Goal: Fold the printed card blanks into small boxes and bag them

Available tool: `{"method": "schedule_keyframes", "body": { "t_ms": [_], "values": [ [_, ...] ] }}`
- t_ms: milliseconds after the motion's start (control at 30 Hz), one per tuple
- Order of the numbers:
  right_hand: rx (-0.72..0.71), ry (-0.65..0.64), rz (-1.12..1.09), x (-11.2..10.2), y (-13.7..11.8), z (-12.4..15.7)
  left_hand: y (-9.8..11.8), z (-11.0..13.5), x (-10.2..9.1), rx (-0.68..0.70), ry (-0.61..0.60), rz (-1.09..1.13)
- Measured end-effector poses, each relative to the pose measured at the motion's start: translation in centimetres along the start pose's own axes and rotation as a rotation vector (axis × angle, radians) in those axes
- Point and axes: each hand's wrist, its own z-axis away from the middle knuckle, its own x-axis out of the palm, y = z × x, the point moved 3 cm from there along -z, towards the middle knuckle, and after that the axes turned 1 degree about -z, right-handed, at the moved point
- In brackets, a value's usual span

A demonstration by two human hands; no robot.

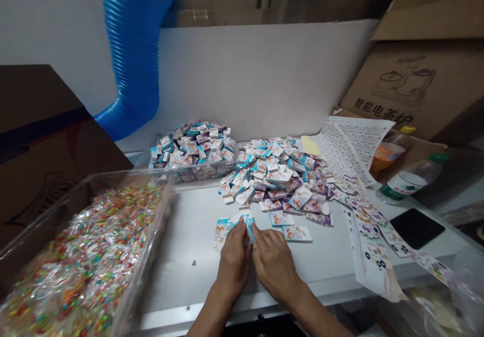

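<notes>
Pinching a small box (247, 222) with left hand (234, 256) and right hand (273, 262), both closed on it, low over the tabletop (189, 236), heap of boxes (280, 175) beyond.

White wall (264, 74), blue duct (132, 49), cardboard boxes (416, 85)

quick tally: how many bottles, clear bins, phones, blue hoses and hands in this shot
bottles: 2
clear bins: 2
phone: 1
blue hose: 1
hands: 2, both gripping one small box
total: 8
</notes>
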Motion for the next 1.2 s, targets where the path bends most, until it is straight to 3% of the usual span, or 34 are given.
{"method": "schedule_keyframes", "body": {
  "t_ms": [100,300,400,467,533,633,700,800,933,1033,1200],
  "values": [
    [-0.04,0.011,0.075,0.3,-0.1,0.4,0.2,-0.3,-0.4,0.013,-0.044,0.015],
    [0.01,-0.061,-0.056,0.9,0.0,0.9,0.5,-0.2,-0.7,0.036,-0.085,0.06],
    [0.104,-0.211,-0.202,0.4,1.9,-0.9,0.0,0.1,-0.8,-0.04,-0.14,0.061],
    [0.224,-0.244,-0.39,-0.8,4.0,-3.3,-0.7,0.1,-1.4,-0.131,-0.117,0.016],
    [0.407,-0.07,-0.589,-2.8,6.4,-6.2,-1.9,-0.1,-2.4,-0.293,-0.051,-0.071],
    [0.466,0.206,-0.948,-4.5,8.2,-9.2,-4.0,-0.2,-3.3,-0.552,-0.068,-0.25],
    [0.446,0.196,-1.016,-3.9,8.0,-9.4,-5.1,0.0,-3.0,-0.63,-0.197,-0.324],
    [0.399,-0.022,-0.881,-1.2,6.6,-7.6,-6.1,0.4,-2.1,-0.668,-0.303,-0.297],
    [0.275,-0.142,-0.624,1.3,5.1,-5.0,-6.5,0.4,-1.9,-0.584,-0.212,-0.216],
    [0.04,-0.157,-0.351,1.3,4.1,-4.7,-6.1,0.0,-2.3,-0.437,-0.152,-0.114],
    [-0.291,-0.219,-0.132,0.6,3.2,-5.0,-5.5,-0.7,-2.5,-0.519,-0.218,0.285]
  ]
}}
